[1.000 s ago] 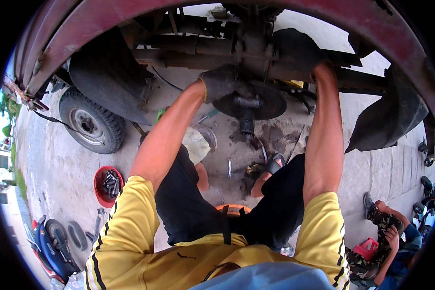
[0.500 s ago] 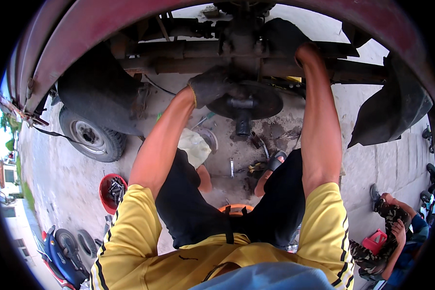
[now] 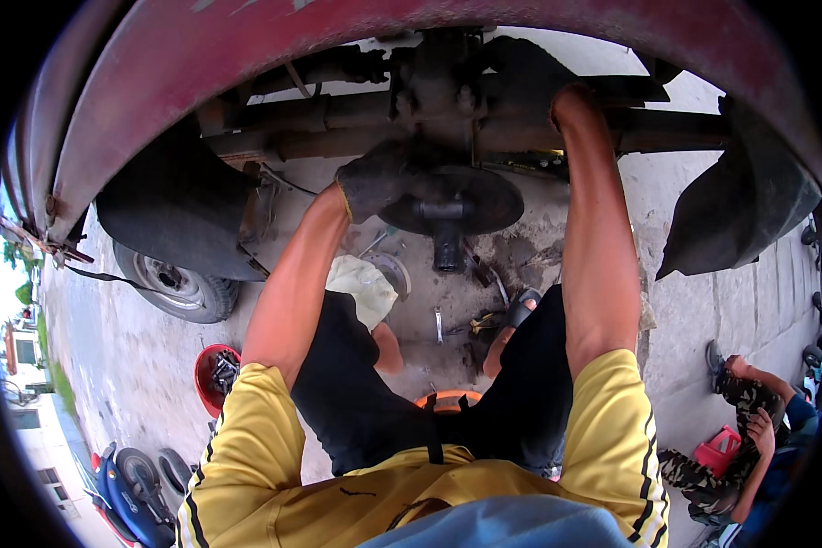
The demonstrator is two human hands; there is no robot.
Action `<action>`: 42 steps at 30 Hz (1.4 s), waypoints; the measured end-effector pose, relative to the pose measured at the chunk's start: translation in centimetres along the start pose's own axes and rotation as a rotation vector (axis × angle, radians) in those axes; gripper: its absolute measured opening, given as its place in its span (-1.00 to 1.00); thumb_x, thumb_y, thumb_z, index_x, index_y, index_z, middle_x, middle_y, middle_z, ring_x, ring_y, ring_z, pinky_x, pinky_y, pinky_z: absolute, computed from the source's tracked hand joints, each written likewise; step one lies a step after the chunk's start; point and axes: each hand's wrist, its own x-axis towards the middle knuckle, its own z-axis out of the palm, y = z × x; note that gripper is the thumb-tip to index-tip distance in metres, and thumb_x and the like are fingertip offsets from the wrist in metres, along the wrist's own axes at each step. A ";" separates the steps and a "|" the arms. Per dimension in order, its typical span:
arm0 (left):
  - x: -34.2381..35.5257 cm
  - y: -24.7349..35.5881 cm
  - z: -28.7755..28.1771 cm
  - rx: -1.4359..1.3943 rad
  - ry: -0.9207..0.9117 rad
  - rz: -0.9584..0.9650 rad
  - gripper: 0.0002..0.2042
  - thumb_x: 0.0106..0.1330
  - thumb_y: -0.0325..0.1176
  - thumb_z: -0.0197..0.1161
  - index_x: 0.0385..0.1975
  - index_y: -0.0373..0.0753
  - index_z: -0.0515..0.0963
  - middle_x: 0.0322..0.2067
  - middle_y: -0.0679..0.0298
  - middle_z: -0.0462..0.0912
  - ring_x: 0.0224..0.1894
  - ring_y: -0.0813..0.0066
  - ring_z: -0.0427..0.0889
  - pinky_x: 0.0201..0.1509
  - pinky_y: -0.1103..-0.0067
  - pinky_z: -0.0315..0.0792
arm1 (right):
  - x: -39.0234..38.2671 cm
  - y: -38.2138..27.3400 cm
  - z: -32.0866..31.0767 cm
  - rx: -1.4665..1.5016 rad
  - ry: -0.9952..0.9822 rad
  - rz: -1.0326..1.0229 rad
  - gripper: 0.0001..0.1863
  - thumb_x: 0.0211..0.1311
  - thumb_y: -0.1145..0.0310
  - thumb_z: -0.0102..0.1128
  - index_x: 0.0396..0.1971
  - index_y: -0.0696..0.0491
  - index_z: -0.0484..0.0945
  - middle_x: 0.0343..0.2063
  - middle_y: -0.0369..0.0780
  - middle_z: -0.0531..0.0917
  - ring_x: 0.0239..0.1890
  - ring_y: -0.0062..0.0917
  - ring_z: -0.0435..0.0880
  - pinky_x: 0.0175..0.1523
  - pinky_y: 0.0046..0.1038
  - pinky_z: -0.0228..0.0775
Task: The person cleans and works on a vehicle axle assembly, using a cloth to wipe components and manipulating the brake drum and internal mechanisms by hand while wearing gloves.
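I sit under a red vehicle body [image 3: 247,55], facing its rusty rear axle [image 3: 338,119]. My left hand [image 3: 374,178], in a black glove, grips the left edge of the dark round housing [image 3: 484,196] at the middle of the axle. My right hand [image 3: 571,102] reaches up to the axle beam on the right. Its fingers disappear into the dark parts above, so what they hold is hidden. A short black stub [image 3: 447,247] hangs down from the housing between my arms.
A wheel [image 3: 178,283] and black mud flap [image 3: 173,210] stand at left, and another flap [image 3: 740,210] at right. On the oily concrete lie a cloth [image 3: 365,283], a wrench [image 3: 437,324] and a red bowl of parts [image 3: 212,374]. Another person [image 3: 749,429] sits at lower right.
The view has drawn closer to the axle and tilted up. Both hands have stayed on the axle parts, and the right hand now sits higher against the beam.
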 end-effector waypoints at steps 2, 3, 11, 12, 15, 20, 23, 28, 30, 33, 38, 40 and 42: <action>0.2 -0.4 -0.1 0.011 -0.007 -0.033 -0.48 -0.01 -0.18 0.44 -0.09 -0.41 0.59 -0.16 0.04 0.67 -0.14 0.33 0.61 0.01 0.46 0.44 | -0.7 -1.2 -0.4 -0.086 0.051 -0.026 -0.63 0.12 0.16 0.14 -0.16 0.07 0.65 -0.16 -0.01 0.65 -0.05 -0.14 0.62 0.10 -0.25 0.42; 0.3 -0.4 0.0 -0.018 -0.021 -0.064 -0.46 -0.04 -0.19 0.46 -0.07 -0.40 0.59 -0.15 0.07 0.67 -0.13 0.34 0.61 0.03 0.47 0.44 | -1.0 -1.9 -0.7 -0.127 0.068 -0.033 -0.63 0.12 0.15 0.13 -0.18 0.07 0.66 -0.18 0.01 0.66 -0.07 -0.13 0.63 0.09 -0.24 0.43; 0.2 0.1 -0.2 -0.085 -0.060 -0.139 -0.44 -0.11 -0.26 0.49 -0.04 -0.35 0.60 -0.17 0.13 0.69 -0.11 0.40 0.61 0.06 0.49 0.45 | 0.2 -2.9 -0.3 -0.127 -0.009 0.094 -0.54 0.03 0.18 0.26 -0.07 0.11 0.60 -0.08 -0.03 0.65 0.02 -0.21 0.61 0.14 -0.32 0.37; 0.3 0.0 -0.2 -0.099 -0.051 -0.138 -0.45 -0.10 -0.28 0.49 -0.03 -0.35 0.60 -0.17 0.13 0.69 -0.11 0.40 0.61 0.05 0.49 0.45 | 0.2 -2.7 -0.2 -0.102 0.009 0.086 -0.55 0.03 0.19 0.26 -0.07 0.11 0.60 -0.07 -0.04 0.66 0.01 -0.22 0.62 0.14 -0.33 0.37; 0.3 -0.2 -0.2 -0.122 -0.040 -0.148 -0.46 -0.07 -0.31 0.46 -0.02 -0.36 0.58 -0.18 0.13 0.69 -0.10 0.40 0.61 0.06 0.51 0.45 | -0.1 -2.3 -0.5 0.053 -0.032 0.018 -0.56 0.08 0.22 0.26 -0.03 0.10 0.60 -0.05 -0.08 0.66 0.01 -0.26 0.63 0.15 -0.33 0.36; 0.0 -0.1 -0.3 -0.118 -0.039 -0.124 -0.45 -0.05 -0.34 0.44 0.02 -0.38 0.55 -0.16 0.12 0.69 -0.09 0.39 0.61 0.07 0.51 0.46 | -0.4 -0.8 0.4 0.257 0.128 -0.125 -0.64 0.11 0.19 0.21 -0.15 0.08 0.65 -0.14 -0.10 0.69 -0.10 -0.29 0.66 0.07 -0.31 0.43; 0.0 0.0 -0.3 -0.185 -0.046 -0.143 -0.45 -0.04 -0.34 0.43 0.02 -0.38 0.55 -0.16 0.12 0.69 -0.11 0.39 0.63 0.08 0.51 0.46 | -1.0 0.4 0.1 0.355 0.240 -0.172 -0.66 0.11 0.18 0.20 -0.20 0.08 0.67 -0.18 -0.11 0.70 -0.14 -0.30 0.67 0.04 -0.31 0.45; -0.9 0.3 -0.9 -0.076 -0.048 -0.081 -0.50 -0.01 -0.39 0.42 0.00 -0.40 0.56 -0.16 0.12 0.71 -0.13 0.41 0.67 0.08 0.51 0.48 | -3.5 -0.4 -1.2 0.332 0.279 -0.139 -0.63 0.14 0.18 0.22 -0.15 0.11 0.65 -0.15 -0.14 0.69 -0.14 -0.38 0.65 0.05 -0.36 0.44; -0.1 -0.1 -0.4 -0.125 -0.109 -0.048 -0.51 -0.01 -0.40 0.42 0.00 -0.40 0.57 -0.16 0.12 0.71 -0.13 0.41 0.67 0.09 0.51 0.48 | -6.2 -0.5 -2.3 0.285 0.236 -0.085 -0.62 0.15 0.19 0.23 -0.13 0.13 0.64 -0.15 -0.15 0.69 -0.14 -0.41 0.65 0.05 -0.38 0.43; -0.4 -1.1 -0.6 -0.188 -0.156 -0.044 -0.52 0.00 -0.42 0.42 -0.01 -0.39 0.57 -0.16 0.13 0.71 -0.14 0.42 0.68 0.09 0.52 0.48 | -9.0 -1.6 -1.3 0.239 0.143 -0.043 -0.60 0.16 0.19 0.24 -0.09 0.14 0.62 -0.13 -0.16 0.68 -0.14 -0.46 0.64 0.06 -0.41 0.42; -0.6 -0.8 -0.1 -0.284 -0.103 -0.021 -0.56 0.00 -0.48 0.41 -0.04 -0.38 0.60 -0.15 0.15 0.71 -0.15 0.45 0.69 0.09 0.51 0.50 | -11.8 -1.9 1.0 0.173 0.047 0.138 -0.64 0.18 0.20 0.22 -0.16 0.18 0.63 -0.24 -0.21 0.69 -0.23 -0.55 0.62 -0.03 -0.46 0.43; -0.3 -1.8 0.2 -0.281 -0.029 -0.041 -0.56 -0.02 -0.48 0.42 -0.06 -0.37 0.61 -0.16 0.16 0.72 -0.16 0.46 0.68 0.08 0.51 0.51 | -12.1 -1.0 2.8 0.231 0.029 0.206 -0.66 0.18 0.21 0.19 -0.21 0.18 0.65 -0.33 -0.23 0.68 -0.31 -0.58 0.60 -0.10 -0.48 0.43; -0.1 -2.1 0.2 -0.280 -0.002 -0.043 -0.57 -0.04 -0.48 0.43 -0.08 -0.36 0.62 -0.17 0.17 0.72 -0.16 0.46 0.68 0.07 0.51 0.51 | -11.9 -0.1 5.5 0.316 0.049 0.230 -0.67 0.18 0.22 0.16 -0.25 0.19 0.66 -0.42 -0.25 0.67 -0.38 -0.59 0.57 -0.18 -0.48 0.41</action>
